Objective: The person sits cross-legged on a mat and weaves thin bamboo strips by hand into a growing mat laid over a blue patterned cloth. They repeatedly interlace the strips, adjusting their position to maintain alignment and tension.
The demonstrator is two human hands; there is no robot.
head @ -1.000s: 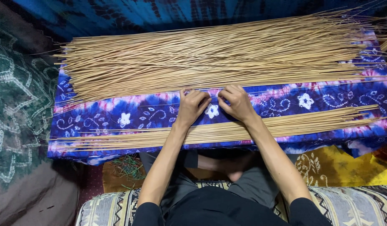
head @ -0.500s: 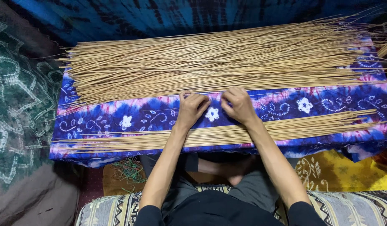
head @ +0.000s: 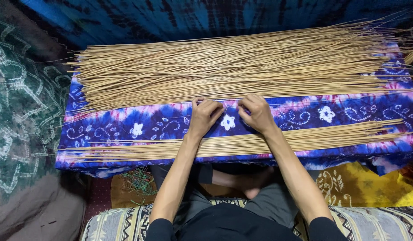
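Hands are seen shifted slightly up-frame from half a second ago, left hand and right hand now curled narrow, pinching thin sticks at the near edge of the large stick pile at centre, above the small bundle on the batik cloth.

Bare band of blue-purple flower-printed cloth runs open between the large far heap of thin tan sticks and the narrow near bundle of tan sticks. Both forearms cross the near bundle. Heap blocks reach beyond.
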